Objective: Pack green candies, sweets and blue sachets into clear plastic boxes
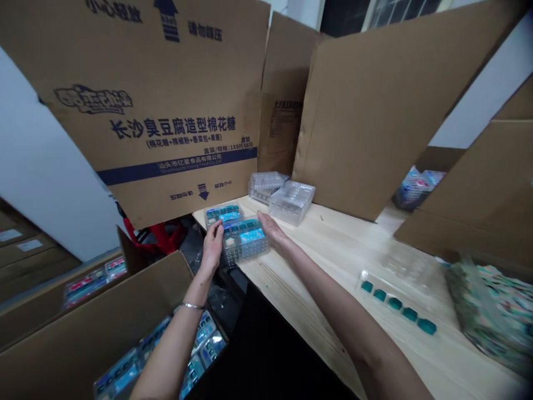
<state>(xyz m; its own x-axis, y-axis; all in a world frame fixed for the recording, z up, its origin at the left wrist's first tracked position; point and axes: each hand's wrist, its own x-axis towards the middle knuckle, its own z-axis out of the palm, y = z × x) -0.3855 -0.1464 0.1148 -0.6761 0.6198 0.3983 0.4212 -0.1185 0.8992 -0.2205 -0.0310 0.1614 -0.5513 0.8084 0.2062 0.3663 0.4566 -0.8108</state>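
Observation:
Between my two hands is a stack of clear plastic trays [246, 250], its top one showing teal pieces and a light-blue packet. My left hand [213, 244] grips the stack's left side, with the fingertips at its upper corner. Flat along the right side presses my right hand [270, 226], fingers pointing away from me. Just behind the stack, another filled tray [224, 212] lies at the table's far left end. Two piles of clear containers stand beyond my right hand: a lidded-looking one [265, 180] and a larger one [292, 203].
An open carton [100, 328] of filled trays stands below left. On the wooden table [328, 244], a clear tray with several teal pieces [395, 303] lies right, near a bag of small packets [495, 311]. Large cardboard panels [183, 72] wall the far side.

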